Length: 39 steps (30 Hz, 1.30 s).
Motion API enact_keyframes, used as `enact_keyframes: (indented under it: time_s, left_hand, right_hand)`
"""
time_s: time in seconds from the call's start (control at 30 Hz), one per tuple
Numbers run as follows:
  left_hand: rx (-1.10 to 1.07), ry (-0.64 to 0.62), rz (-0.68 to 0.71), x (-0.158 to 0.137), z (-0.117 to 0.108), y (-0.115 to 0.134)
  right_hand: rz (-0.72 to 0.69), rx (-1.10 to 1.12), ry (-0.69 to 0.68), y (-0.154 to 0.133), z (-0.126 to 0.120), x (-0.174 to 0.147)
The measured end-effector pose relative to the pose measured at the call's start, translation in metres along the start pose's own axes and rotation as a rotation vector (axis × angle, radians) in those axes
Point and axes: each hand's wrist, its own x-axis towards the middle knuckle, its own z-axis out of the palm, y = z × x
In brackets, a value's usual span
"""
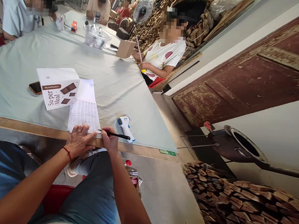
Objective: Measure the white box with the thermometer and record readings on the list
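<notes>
My right hand (109,140) grips a black pen (118,135), its tip near the lower right corner of a paper sheet (84,116) covered in small writing. Resting with its fingers spread, my left hand (79,141) presses on the sheet's bottom edge at the table's rim. A white box (59,88) printed "NutriMotion Super Meal" stands just beyond and partly overlaps the sheet from this view. To the right of the pen lies a white and blue infrared thermometer (124,125). A phone (35,87) lies left of the box, partly hidden by it.
Farther along the cloth-covered table (111,78) stand a clear plastic basket (96,36) of bottles, a cardboard box (125,49) and an orange item (74,26). Several people sit around it. A fan (143,10) stands behind; stacked firewood (247,207) and a dark stove (239,145) are at right.
</notes>
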Motion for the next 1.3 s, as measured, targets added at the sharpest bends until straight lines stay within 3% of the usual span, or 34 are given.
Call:
enact_keyframes:
  time_s: [0.67, 1.3]
  left_hand:
    - [0.001, -0.004, 0.005, -0.0006, -0.0015, 0.001]
    - [-0.019, 0.005, -0.004, -0.0005, -0.0019, 0.0017]
  right_hand:
    - [-0.049, -0.122, -0.072, 0.0026, 0.0025, -0.0001]
    - [-0.044, -0.116, -0.056, 0.004, 0.0021, -0.0005]
